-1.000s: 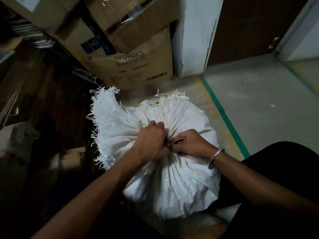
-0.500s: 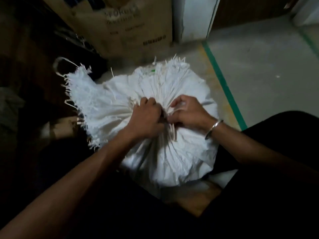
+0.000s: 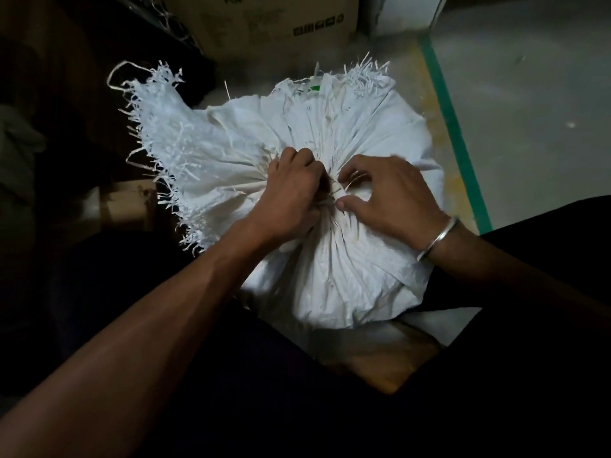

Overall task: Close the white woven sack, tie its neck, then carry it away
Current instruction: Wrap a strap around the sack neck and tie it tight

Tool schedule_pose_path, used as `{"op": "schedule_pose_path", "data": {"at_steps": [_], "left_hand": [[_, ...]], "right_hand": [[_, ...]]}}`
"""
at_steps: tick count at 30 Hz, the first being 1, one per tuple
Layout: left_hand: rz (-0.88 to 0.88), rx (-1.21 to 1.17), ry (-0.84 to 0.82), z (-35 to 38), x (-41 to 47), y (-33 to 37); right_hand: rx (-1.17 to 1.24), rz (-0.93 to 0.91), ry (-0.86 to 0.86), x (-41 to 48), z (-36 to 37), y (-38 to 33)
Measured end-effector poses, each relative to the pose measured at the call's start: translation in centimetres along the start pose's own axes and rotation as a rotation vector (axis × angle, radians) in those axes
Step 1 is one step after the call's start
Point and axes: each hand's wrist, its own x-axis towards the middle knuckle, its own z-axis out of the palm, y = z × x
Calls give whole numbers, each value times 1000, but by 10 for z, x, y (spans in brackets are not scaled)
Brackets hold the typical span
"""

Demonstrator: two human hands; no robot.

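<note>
Ctr frame: white woven sack (image 3: 347, 276) sits on the floor, frayed mouth fanned to upper left. Left hand (image 3: 291, 193) fists the gathered neck (image 3: 335, 193). Just right of it, right hand (image 3: 393, 196) curls thumb & forefinger round the tie strands (image 3: 350, 182). Neck lies betw. both hands, equally near.

Open concrete floor (image 3: 529, 94) is lying free from 1 to 3 o'clock of the white woven sack (image 3: 347, 276), beyond the green floor line (image 3: 452, 127). A cardboard box (image 3: 281, 21) is blocking 12 o'clock, dark clutter (image 3: 66, 110) is crowding 9 o'clock, and the person's dark-clad legs (image 3: 529, 325) are closing off 4 through 7 o'clock.
</note>
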Motion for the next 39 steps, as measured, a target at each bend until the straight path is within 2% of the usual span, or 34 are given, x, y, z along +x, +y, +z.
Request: {"op": "schedule_pose_path", "data": {"at_steps": [2,3,6,10,14,16,20,22,26,32,39], "left_hand": [[-5,-14,25,2,-1,0],[-10,-21,40,3,-1,1],[-42,-96,89,6,-3,4],[-89,-198,150,9,-4,1],[-130,-250,158,12,-4,4],[-134,-266,161,11,-6,6],[-162,-316,192,7,-5,3],[-171,-352,187,3,-4,4],[-191,-405,197,0,-2,4],[-229,-459,243,0,0,3],[-269,-515,390,-2,-1,3]], "right_hand": [[-263,-81,105,-1,5,-6],[-304,-117,109,0,6,-8],[-219,-155,48,2,5,-9],[-125,-150,61,1,3,-7],[-11,-36,-26,8,0,-1],[-24,-43,-55,9,1,-1],[-187,-260,105,-2,12,-6],[-216,-259,157,-3,15,-4],[-167,-284,233,-2,20,8],[-85,-468,447,0,42,30],[-8,-418,557,2,54,29]]}}
